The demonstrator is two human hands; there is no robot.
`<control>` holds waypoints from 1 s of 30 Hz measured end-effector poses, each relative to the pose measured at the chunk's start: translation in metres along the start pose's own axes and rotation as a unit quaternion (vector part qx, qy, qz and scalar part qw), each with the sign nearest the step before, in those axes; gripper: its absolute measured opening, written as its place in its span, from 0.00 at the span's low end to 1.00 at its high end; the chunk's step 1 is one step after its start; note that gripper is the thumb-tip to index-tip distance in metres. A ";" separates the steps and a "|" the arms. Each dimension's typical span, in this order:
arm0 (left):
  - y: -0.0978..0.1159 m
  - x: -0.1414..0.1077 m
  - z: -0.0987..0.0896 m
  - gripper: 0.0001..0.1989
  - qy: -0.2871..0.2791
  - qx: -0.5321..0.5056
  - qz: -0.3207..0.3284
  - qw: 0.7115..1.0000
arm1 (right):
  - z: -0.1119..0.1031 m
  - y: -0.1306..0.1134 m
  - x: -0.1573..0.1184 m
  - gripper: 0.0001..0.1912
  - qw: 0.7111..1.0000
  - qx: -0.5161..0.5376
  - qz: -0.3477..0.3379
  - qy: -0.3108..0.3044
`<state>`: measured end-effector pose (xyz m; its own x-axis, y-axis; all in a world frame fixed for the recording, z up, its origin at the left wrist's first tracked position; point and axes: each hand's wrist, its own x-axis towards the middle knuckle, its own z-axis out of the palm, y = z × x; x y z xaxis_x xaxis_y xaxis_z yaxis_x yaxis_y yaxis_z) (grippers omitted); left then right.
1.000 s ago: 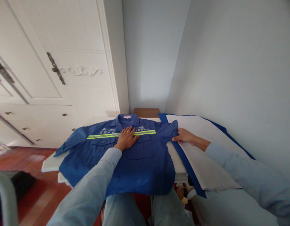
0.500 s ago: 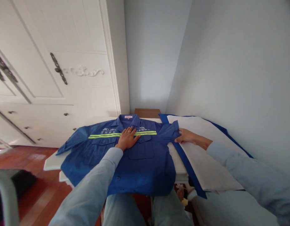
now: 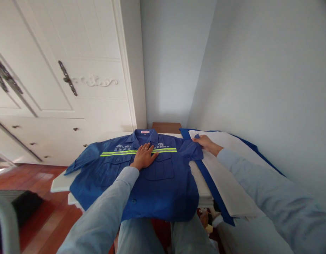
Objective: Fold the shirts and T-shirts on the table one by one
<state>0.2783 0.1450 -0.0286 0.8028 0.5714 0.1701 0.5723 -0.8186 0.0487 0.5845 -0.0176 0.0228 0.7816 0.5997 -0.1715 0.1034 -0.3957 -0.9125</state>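
A blue work shirt (image 3: 163, 190) with a yellow-and-silver reflective stripe and white lettering lies front side up, its collar pointing away from me. My left hand (image 3: 144, 156) rests flat on the chest across the stripe, fingers spread. At the right, my right hand (image 3: 205, 143) pinches the end of the shirt's right-side sleeve (image 3: 190, 150), which looks short and bunched. The other sleeve (image 3: 83, 155) stretches out to the left. Most of the white table (image 3: 59, 181) beneath is hidden by the shirt.
A white and blue cloth or sheet (image 3: 226, 176) lies right of the shirt, along the wall. Behind the table stands a brown box (image 3: 166, 127). A white wardrobe (image 3: 99, 106) rises at the left. On the wooden floor is a black object (image 3: 22, 208), near a grey curved bar (image 3: 9, 222).
My right hand has moved slightly up and left on the sleeve end, and the cuff has folded over. My left hand stays on the chest.
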 end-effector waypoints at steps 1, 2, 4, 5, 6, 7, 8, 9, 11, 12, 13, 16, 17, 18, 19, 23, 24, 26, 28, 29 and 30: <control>0.000 0.000 0.000 0.35 0.002 0.000 0.001 1.000 | 0.001 0.000 0.002 0.10 1.000 0.011 -0.003 0.014; 0.000 0.000 0.000 0.34 0.003 0.000 0.001 1.000 | 0.000 0.001 0.004 0.07 0.999 0.023 -0.006 0.027; 0.000 0.000 0.001 0.34 0.004 -0.002 0.000 1.000 | -0.003 0.004 0.005 0.06 0.998 0.043 -0.007 0.048; 0.000 0.000 0.001 0.34 0.004 -0.003 -0.001 1.000 | -0.005 0.007 0.004 0.06 0.997 0.049 -0.004 0.056; 0.000 0.000 0.001 0.34 0.004 -0.004 -0.002 1.000 | -0.007 0.011 0.004 0.05 0.997 0.052 0.001 0.063; 0.000 0.000 0.001 0.34 0.004 -0.005 -0.002 1.000 | -0.008 0.015 0.003 0.05 0.996 0.052 0.008 0.068; 0.001 0.000 0.002 0.34 0.005 -0.005 -0.003 1.000 | -0.009 0.019 0.002 0.05 0.996 0.051 0.015 0.072; 0.001 0.000 0.002 0.34 0.006 -0.005 -0.003 1.000 | -0.008 0.022 0.001 0.05 0.996 0.049 0.019 0.075; 0.001 0.000 0.001 0.34 0.009 -0.006 -0.002 1.000 | -0.007 0.027 0.001 0.05 0.996 0.040 0.021 0.081; 0.001 0.000 0.001 0.34 0.010 -0.006 -0.001 1.000 | -0.007 0.028 0.002 0.05 0.996 0.032 0.019 0.086; 0.001 -0.001 0.001 0.34 0.011 -0.006 0.000 1.000 | -0.007 0.028 0.003 0.05 0.995 0.021 0.015 0.092; 0.001 -0.001 0.001 0.34 0.009 -0.003 0.000 1.000 | -0.010 0.024 0.009 0.09 0.992 -0.024 -0.011 0.124; 0.001 -0.001 0.001 0.34 0.009 -0.003 0.000 1.000 | -0.012 0.021 0.011 0.13 0.989 -0.040 -0.026 0.139; 0.001 -0.001 0.002 0.34 0.011 -0.003 0.000 1.000 | -0.013 0.019 0.012 0.17 0.985 -0.052 -0.043 0.156; 0.001 -0.001 0.002 0.34 0.013 -0.004 0.000 1.000 | -0.014 0.016 0.013 0.21 0.980 -0.068 -0.071 0.173; 0.000 0.000 0.005 0.34 0.020 -0.007 0.001 1.000 | -0.002 0.005 0.009 0.23 0.916 -0.223 -0.286 0.170; 0.000 0.000 0.005 0.34 0.019 -0.007 0.000 1.000 | 0.006 0.003 0.007 0.22 0.892 -0.269 -0.338 0.136; 0.000 0.001 0.006 0.34 0.017 -0.006 -0.002 1.000 | 0.025 -0.001 0.002 0.20 0.846 -0.342 -0.409 0.028; -0.001 0.001 0.005 0.34 0.018 -0.005 -0.002 1.000 | 0.045 -0.003 -0.001 0.19 0.787 -0.407 -0.452 -0.097; -0.001 0.001 0.005 0.33 0.019 -0.005 -0.001 1.000 | 0.054 -0.003 -0.002 0.20 0.755 -0.444 -0.461 -0.143; -0.001 0.000 0.005 0.33 0.020 -0.005 0.000 1.000 | 0.061 -0.002 -0.001 0.21 0.728 -0.480 -0.459 -0.172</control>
<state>0.2790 0.1462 -0.0335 0.7947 0.5696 0.2098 0.5712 -0.8187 0.0590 0.5463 0.0247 0.0023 -0.0710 0.9911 0.1128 0.9958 0.0770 -0.0500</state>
